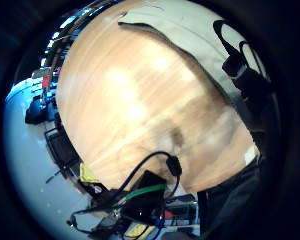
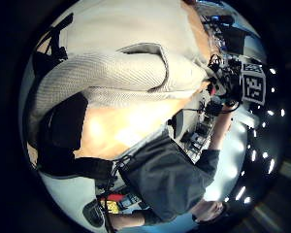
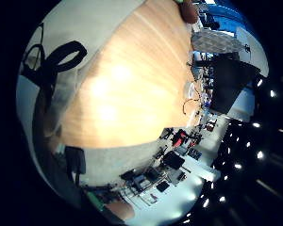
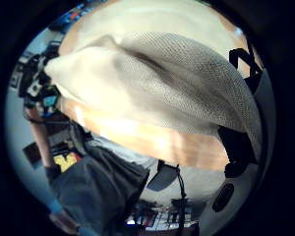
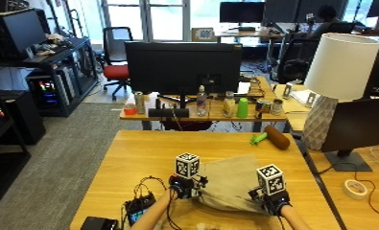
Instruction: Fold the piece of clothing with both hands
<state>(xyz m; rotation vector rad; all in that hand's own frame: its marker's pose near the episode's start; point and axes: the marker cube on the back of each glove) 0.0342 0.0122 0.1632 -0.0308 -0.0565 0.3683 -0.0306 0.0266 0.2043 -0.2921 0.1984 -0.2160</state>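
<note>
Wooden table (image 5: 131, 158) carries the item; monitor (image 5: 179, 67) and white lamp (image 5: 339, 72) stand beyond. Garment (image 5: 230, 184): beige-grey knit, ribbed weave plain in my palm views; lies at the near middle of the table, near edge lifted and bunched into a rounded fold; long axis runs from near edge away toward the monitor. Left hand (image 5: 184, 187) grips the near-left edge, fingers curled into cloth; right hand (image 5: 272, 199) grips the near-right edge likewise.
</note>
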